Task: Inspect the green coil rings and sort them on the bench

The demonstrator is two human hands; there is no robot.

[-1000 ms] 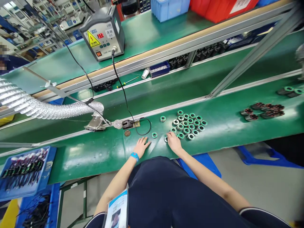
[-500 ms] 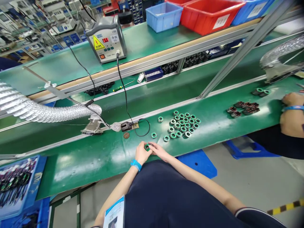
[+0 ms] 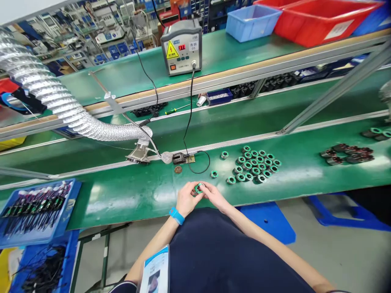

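Note:
My left hand is closed around a small motor stator topped by a green ring-shaped circuit board. From the other side, my right hand grips the same stator, its fingers over the rim; they partly hide it. Just beyond my hands lies a loose stator, with another single one farther back. To the right sits a cluster of similar stators, their green boards facing up. A soldering iron in its dark holder rests behind my hands, beside a small round brownish tin.
A soldering station stands on the upper shelf, its cord hanging to the bench. A silver exhaust hose reaches down at left. A blue tray of wired boards is at far left. Copper-wound stators lie at right.
My view has swung left, so the bench appears shifted right and the neighbour's arm has left the picture. Both hands stay on the stator, with the right fingers now farther over its top.

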